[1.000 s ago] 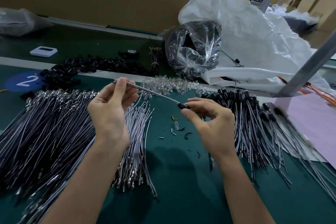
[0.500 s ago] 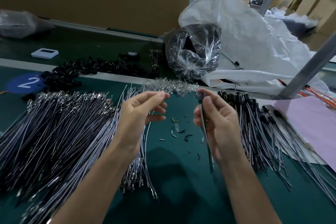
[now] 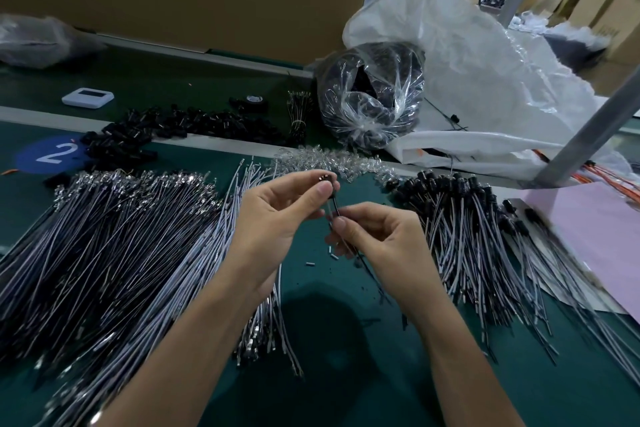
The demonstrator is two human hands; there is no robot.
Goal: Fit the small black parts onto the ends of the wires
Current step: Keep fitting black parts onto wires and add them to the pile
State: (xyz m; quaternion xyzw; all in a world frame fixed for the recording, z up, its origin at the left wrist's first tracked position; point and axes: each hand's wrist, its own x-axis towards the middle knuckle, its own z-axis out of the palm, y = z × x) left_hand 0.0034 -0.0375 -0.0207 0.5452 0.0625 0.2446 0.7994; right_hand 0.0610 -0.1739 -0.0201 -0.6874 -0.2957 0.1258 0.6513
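Note:
My left hand point(image 3: 277, 215) pinches a small black part point(image 3: 326, 178) between thumb and fingertips, held up over the green mat. Just below it my right hand point(image 3: 377, 239) grips a thin wire point(image 3: 336, 206) near its upper end, and the rest of the wire hangs down past my palm. The black part sits at the top of that wire. A big heap of grey wires point(image 3: 114, 246) with bare metal ends lies to the left. Wires with black parts fitted point(image 3: 464, 218) are piled to the right. Loose black parts point(image 3: 173, 128) lie in a row at the back.
A clear bag of black parts point(image 3: 370, 104) and a large white sack point(image 3: 485, 80) stand behind. Clear small pieces point(image 3: 332, 159) are scattered beyond my hands. A white device point(image 3: 88, 98), a blue "2" marker point(image 3: 52, 153), a pink sheet point(image 3: 595, 229) and a slanted metal post point(image 3: 595, 121) surround the mat.
The right hand turned the wire from lying across to upright. The left hand let go of its far end and now pinches the black part at its top.

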